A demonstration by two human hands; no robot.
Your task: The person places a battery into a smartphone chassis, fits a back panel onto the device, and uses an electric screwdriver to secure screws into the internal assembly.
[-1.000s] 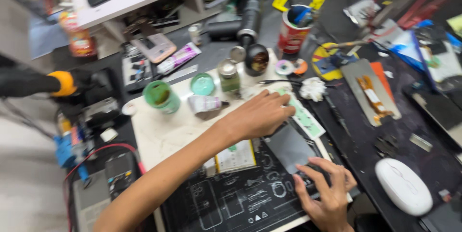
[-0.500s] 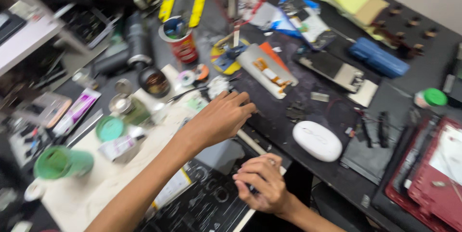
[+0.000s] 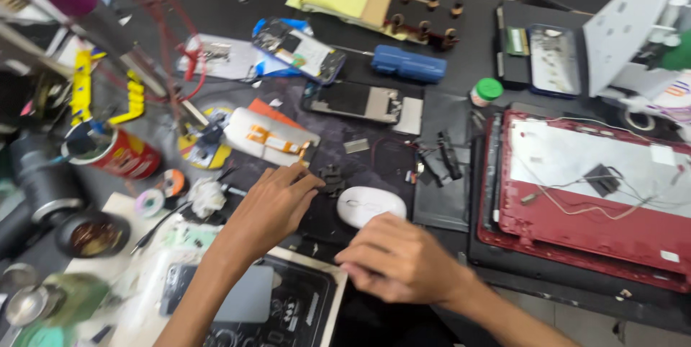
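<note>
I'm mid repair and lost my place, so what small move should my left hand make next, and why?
Probably pinch the small dark part at your left hand's fingertips: they already reach it on the dark mat, just left of the white oval mouse, while your right hand rests nearer you.

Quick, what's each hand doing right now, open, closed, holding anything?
Left hand: fingers drawn together, tips at a small dark part; grip cannot be told.
Right hand: loosely curled beside the white mouse; nothing visibly held.

Black workbench (image 3: 461,77); red laptop shell (image 3: 590,196).
</note>
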